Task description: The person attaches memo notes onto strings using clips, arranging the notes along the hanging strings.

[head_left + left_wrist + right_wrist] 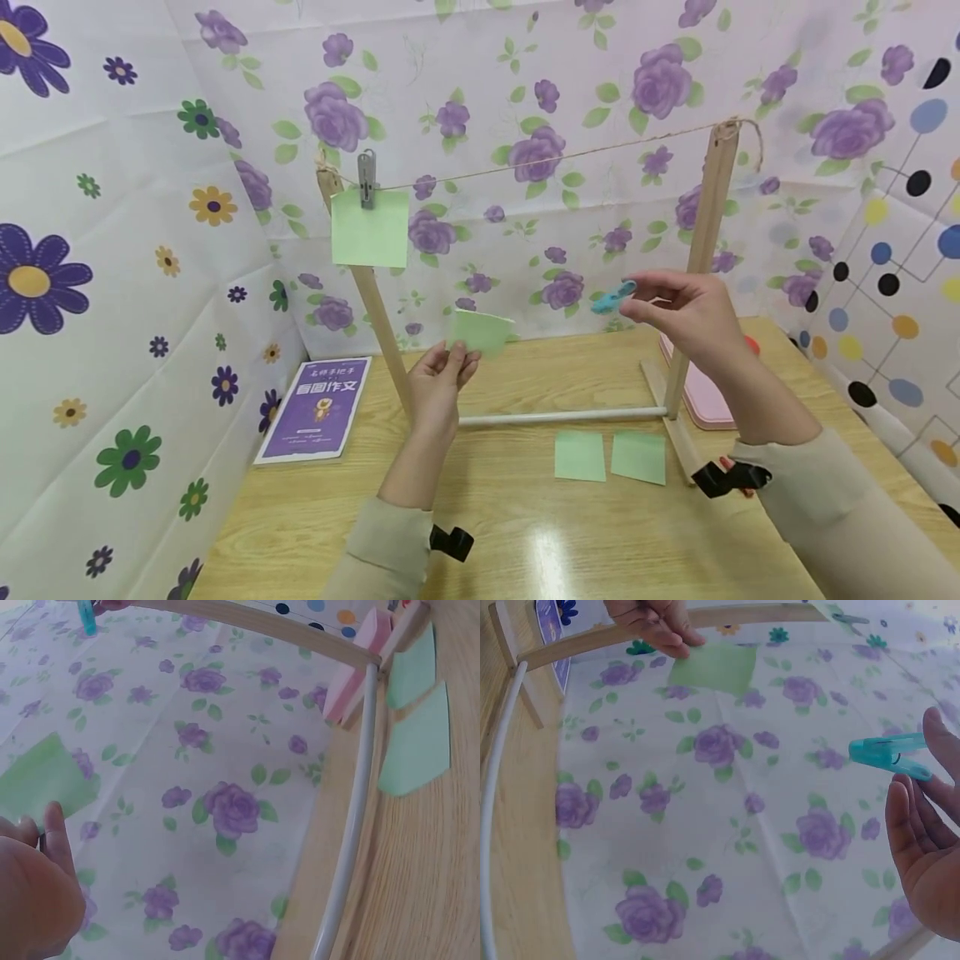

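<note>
Head view showed your left sleeve (390, 537) and right sleeve (817, 492) nearest, each with a black wrist mount (452, 542) at its cuff. On the tabletop (510, 517) before you, the left loose sheet (580, 456) and the right loose sheet (638, 457), both green, lay flat side by side, slightly apart, in front of the white rod (562, 415).

Above the tabletop, your left hand (437, 387) held up a green sheet (483, 332), its fingers and thumb pinched together on the lower edge. Your right hand (690, 312), well apart from it, had its thumb and fingers clamped on the handle end of a blue clip (613, 297), whose other end pointed toward your left. Both held things were in the air, lower than the string (540, 160).

A purple book (315, 408) lay left of the left post (378, 312), and a pink case (708, 392) sat partly behind the right post (705, 200). The string ran between the post tops; near its left end a grey clip (367, 179) gripped a hanging sheet (371, 237). Farthest from you was the flowered cloth (465, 75)
</note>
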A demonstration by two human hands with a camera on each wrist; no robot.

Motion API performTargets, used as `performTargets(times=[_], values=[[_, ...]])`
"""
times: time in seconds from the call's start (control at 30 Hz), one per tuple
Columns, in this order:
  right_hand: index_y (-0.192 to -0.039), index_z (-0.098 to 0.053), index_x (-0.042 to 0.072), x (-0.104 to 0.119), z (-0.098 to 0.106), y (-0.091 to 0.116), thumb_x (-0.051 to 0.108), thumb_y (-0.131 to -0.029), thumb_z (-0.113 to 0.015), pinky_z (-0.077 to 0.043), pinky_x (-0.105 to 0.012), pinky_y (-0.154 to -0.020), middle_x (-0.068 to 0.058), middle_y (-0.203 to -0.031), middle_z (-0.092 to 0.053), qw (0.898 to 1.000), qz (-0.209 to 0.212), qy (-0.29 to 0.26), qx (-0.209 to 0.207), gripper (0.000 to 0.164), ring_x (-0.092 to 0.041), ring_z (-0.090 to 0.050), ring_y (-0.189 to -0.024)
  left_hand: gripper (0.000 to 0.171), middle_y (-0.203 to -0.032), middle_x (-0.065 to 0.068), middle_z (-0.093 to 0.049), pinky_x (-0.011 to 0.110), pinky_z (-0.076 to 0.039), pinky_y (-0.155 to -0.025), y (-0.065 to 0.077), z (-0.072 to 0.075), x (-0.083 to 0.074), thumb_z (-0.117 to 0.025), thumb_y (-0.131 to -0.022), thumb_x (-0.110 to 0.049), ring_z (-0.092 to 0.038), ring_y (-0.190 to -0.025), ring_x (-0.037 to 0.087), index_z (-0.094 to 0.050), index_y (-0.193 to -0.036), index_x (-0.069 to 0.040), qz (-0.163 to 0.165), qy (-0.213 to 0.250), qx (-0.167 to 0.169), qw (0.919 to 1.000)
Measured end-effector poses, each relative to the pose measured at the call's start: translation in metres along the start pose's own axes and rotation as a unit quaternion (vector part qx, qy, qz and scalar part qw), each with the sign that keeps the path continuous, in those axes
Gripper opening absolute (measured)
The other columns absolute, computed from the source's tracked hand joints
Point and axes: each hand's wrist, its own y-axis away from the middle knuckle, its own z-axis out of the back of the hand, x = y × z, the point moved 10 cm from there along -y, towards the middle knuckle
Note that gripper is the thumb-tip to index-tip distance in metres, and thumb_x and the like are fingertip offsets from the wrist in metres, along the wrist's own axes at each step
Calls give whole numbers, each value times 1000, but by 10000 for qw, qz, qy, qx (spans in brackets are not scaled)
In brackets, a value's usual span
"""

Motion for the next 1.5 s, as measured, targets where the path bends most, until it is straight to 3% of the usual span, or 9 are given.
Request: performTargets(times=[0.27, 0.47, 0.6, 0.8, 0.97, 1.23, 1.5], values=[[-117, -72, -4, 35, -22, -24, 13, -95, -73, -57, -16, -61, 4, -96, -74, 9947, 697, 720, 250, 27, -9, -70, -75, 25, -92, 7, -72, 27, -59, -89, 1, -10, -5, -74, -92, -23, -75, -86, 15, -70, -104, -1, 71, 201, 42, 9998], [-108, -76, -3, 72, -35, -39, 0, -92, -73, -54, -14, -64, 4, -95, -74, 9835, 1536, 928, 206, 16, -7, -66, -74, 20, -90, 9, -72, 26, -60, -87, -1, -19, -21, -71, -95, -17, -75, -85, 15, -71, -100, 1, -234, 389, 31, 9990], [-99, -78, -4, 97, -41, -48, -10, -87, -74, -47, -16, -58, 1, -91, -75, 9724, 2114, 979, 113, 15, -9, -57, -66, 17, -88, 9, -73, 25, -61, -83, -2, -25, -31, -70, -96, -16, -75, -83, 15, -72, -99, 1, -415, 462, 111, 9980], [-96, -78, -4, 119, -51, -58, -8, -87, -75, -53, -16, -64, -6, -88, -74, 9646, 2396, 1094, 103, 10, -9, -62, -71, 13, -85, 8, -74, 24, -62, -79, -2, -30, -42, -71, -95, -14, -75, -79, 15, -72, -97, -1, -566, 532, 123, 9969], [-95, -77, -6, 135, -61, -65, -7, -88, -74, -49, -17, -60, -14, -85, -73, 9531, 2824, 1064, 238, 8, -9, -58, -67, 14, -84, 7, -74, 23, -62, -77, -4, -31, -49, -73, -94, -16, -75, -76, 12, -71, -95, -2, -662, 529, -23, 9964], [-90, -78, -5, 169, -70, -75, -5, -90, -73, -46, -15, -54, -14, -78, -72, 9356, 3389, 975, 157, 4, -9, -52, -59, 17, -85, 7, -75, 26, -63, -76, -7, -32, -59, -75, -93, -17, -75, -76, 14, -70, -99, -2, -811, 541, -184, 9951], [-91, -78, -7, 187, -79, -84, -4, -89, -74, -42, -17, -54, -16, -78, -72, 9280, 3574, 1046, 92, 5, -8, -48, -58, 14, -84, 8, -76, 26, -63, -74, -8, -37, -66, -76, -91, -17, -75, -75, 14, -72, -93, -4, -966, 690, -164, 9928]])
